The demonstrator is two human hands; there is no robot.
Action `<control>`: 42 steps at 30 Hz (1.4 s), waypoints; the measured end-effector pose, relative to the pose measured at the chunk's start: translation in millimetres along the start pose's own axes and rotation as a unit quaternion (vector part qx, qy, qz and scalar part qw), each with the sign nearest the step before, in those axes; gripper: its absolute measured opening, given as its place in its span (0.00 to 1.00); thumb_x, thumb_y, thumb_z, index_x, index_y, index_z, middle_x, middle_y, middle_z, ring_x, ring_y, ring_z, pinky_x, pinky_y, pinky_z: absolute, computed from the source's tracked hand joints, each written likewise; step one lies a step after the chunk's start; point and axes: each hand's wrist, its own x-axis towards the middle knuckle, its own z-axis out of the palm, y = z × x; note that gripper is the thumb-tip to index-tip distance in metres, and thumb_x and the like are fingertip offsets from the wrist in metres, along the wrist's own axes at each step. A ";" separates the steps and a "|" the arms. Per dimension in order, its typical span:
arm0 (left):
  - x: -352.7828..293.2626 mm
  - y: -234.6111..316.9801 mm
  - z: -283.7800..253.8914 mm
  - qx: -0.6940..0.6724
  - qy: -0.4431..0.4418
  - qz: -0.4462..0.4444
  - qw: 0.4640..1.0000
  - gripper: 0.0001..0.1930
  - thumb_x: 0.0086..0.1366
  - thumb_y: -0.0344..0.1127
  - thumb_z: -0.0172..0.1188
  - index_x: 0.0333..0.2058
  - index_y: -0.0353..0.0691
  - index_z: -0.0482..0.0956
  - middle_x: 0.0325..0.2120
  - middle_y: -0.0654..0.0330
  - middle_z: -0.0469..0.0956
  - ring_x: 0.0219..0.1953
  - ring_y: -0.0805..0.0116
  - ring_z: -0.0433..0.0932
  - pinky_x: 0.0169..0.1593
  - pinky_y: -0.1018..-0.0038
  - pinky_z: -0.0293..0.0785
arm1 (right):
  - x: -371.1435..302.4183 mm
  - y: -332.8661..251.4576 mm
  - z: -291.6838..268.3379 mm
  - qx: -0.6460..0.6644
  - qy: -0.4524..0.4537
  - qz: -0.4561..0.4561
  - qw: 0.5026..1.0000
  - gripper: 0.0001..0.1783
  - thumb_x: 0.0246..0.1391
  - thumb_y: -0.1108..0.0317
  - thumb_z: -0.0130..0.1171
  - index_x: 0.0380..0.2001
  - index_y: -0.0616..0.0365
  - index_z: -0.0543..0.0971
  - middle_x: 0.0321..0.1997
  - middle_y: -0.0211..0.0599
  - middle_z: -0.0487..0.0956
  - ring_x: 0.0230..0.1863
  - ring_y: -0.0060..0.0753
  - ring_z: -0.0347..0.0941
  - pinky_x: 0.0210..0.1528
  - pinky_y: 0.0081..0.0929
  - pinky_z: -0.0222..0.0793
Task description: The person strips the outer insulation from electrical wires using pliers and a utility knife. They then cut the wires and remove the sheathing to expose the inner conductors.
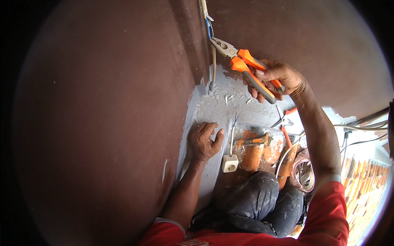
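My right hand grips a pair of combination pliers by its orange and grey handles. The handles stand apart. At the corner of the brown walls, the tips of the metal jaws meet a thin blue wire; whether they pinch it I cannot tell. This wire comes out of a pale cable running down from above. A second pale cable hangs below the jaws to the grey ledge. Lower down, my left hand rests on the ledge with its fingers loosely bent, its thumb apart and nothing in it.
A white socket with a short cable lies before my knees, near a hammer on orange roof tiles. Red-handled cutters lie to its right. Beside my right knee is a round pinkish container. White scraps litter the ledge.
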 end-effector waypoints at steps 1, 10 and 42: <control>0.2 0.2 0.3 0.000 -0.001 0.000 1.000 0.08 0.67 0.34 0.73 0.41 0.37 0.88 0.26 0.61 0.78 0.22 0.73 0.72 0.25 0.72 0.67 | -1.5 0.5 -1.5 0.000 0.004 -0.004 1.000 0.26 0.72 0.54 0.64 0.56 0.70 0.78 0.39 0.57 0.90 0.33 0.42 0.91 0.14 0.19 0.78; -0.2 0.1 -1.1 0.008 -0.006 0.003 1.000 0.08 0.68 0.35 0.72 0.41 0.37 0.88 0.27 0.61 0.78 0.22 0.72 0.72 0.26 0.72 0.67 | -7.1 -12.3 38.8 -0.178 0.129 -0.005 0.976 0.27 0.73 0.50 0.66 0.54 0.67 0.80 0.34 0.45 0.89 0.25 0.29 0.85 0.15 0.20 0.70; 0.2 2.8 -1.5 -0.007 -0.018 -0.030 0.999 0.10 0.63 0.31 0.74 0.40 0.35 0.86 0.28 0.53 0.83 0.28 0.56 0.81 0.33 0.63 0.78 | 42.9 98.3 114.7 0.459 0.007 -0.167 0.873 0.25 0.77 0.45 0.59 0.51 0.60 0.77 0.29 0.39 0.78 0.19 0.25 0.68 0.19 0.21 0.63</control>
